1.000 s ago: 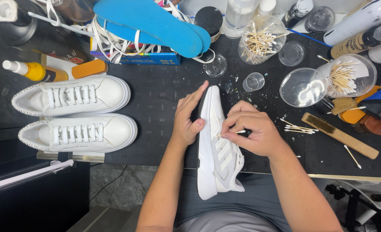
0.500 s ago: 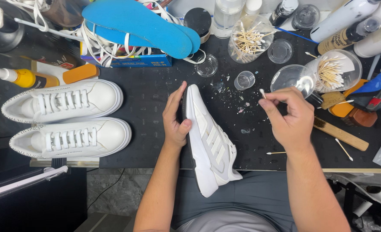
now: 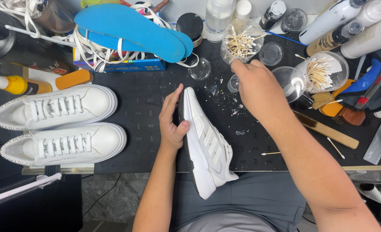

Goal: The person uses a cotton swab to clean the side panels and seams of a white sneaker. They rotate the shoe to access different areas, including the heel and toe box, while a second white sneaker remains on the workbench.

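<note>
Black work mat (image 3: 147,141): base surface. White sneaker (image 3: 207,141) lies at centre, toe at 5 o'clock, overhanging the near mat edge above the lap. Left hand (image 3: 172,122) extends from 6 o'clock; palm and curled fingers clamp the sneaker's sole side. Right hand (image 3: 257,88) reaches toward 12 o'clock, fingers bent together over a small clear cup (image 3: 233,83); whether they pinch anything cannot be determined. Cotton-swab jar (image 3: 241,42) stands just beyond. Blue insoles (image 3: 130,30) rest on a blue box (image 3: 126,65) at 11 o'clock. Yellow bottle (image 3: 16,84) at 9 o'clock.
</note>
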